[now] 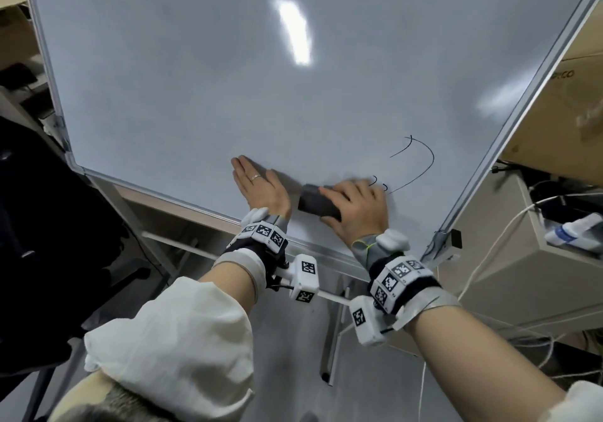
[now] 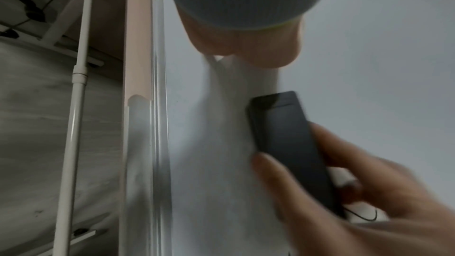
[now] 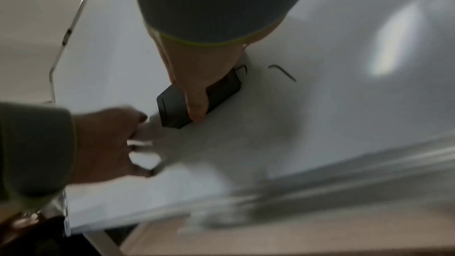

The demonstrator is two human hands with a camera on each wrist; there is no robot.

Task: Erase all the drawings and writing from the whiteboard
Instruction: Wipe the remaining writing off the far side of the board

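Note:
The whiteboard (image 1: 195,79) fills the head view, mostly blank. A few black curved marker lines (image 1: 427,157) sit near its lower right, with small hooks (image 3: 283,72) beside the eraser. My right hand (image 1: 355,209) grips a dark rectangular eraser (image 1: 318,201) and presses it against the board just left of those lines; the eraser (image 2: 288,143) and the eraser (image 3: 197,100) show in both wrist views, thumb across its side. My left hand (image 1: 257,183) lies flat on the board with straight fingers, just left of the eraser.
The board's aluminium frame (image 1: 528,102) runs along the right edge and the bottom rail (image 1: 182,201). Cardboard boxes (image 1: 567,95) stand to the right, with a white cabinet and cables (image 1: 489,258) below them. A dark chair (image 1: 49,226) is at the left.

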